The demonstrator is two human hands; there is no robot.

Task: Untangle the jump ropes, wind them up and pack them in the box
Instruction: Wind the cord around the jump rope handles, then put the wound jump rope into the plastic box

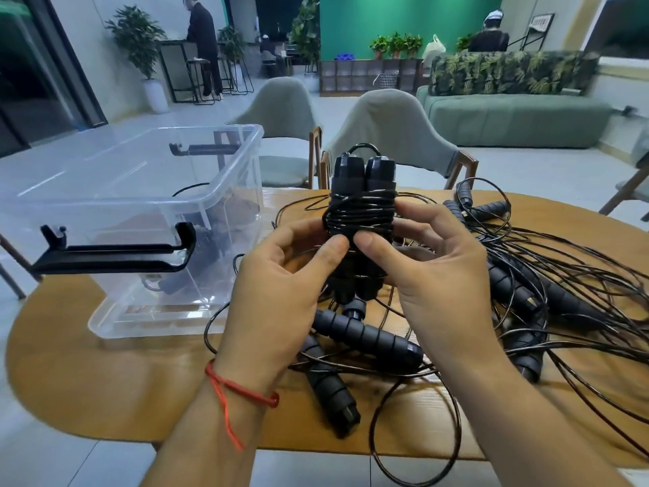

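Step in hand: judging by the tight coil, the winding of one rope is at its end, and securing the loose end and packing come next.
Bundle: the bundle [361, 219] is two black handles upright side by side, with thin black cord wrapped round their middle. It is held above the bench [105, 381], at the centre of the scene.
Left hand: the left hand [281, 282] is curled round the bundle's left side, thumb pressed on the lowest wraps.
Right hand: the right hand [435, 275] grips the right side, its thumb [368, 242] just beside the other thumb on the cord.
Cord end: I cannot tell where the free end lies. It should go under a tight wrap before either thumb lifts, or the coil will likely spring loose.
Grip advice: one thumb should stay on the wraps while the other hand does the tucking, with the handles squeezed together so nothing slides.
Box: the clear box [116, 200] stands open on the left of the bench, near the hands. A dark shape shows through its wall, too blurred to name.
Pile: the tangled ropes [526, 286] spread across the right and near side. A loose handle [365, 333] lies under the hands.
Risk: a stray loop from the pile may snag the bundle on its way left, so it should be lifted well clear first.
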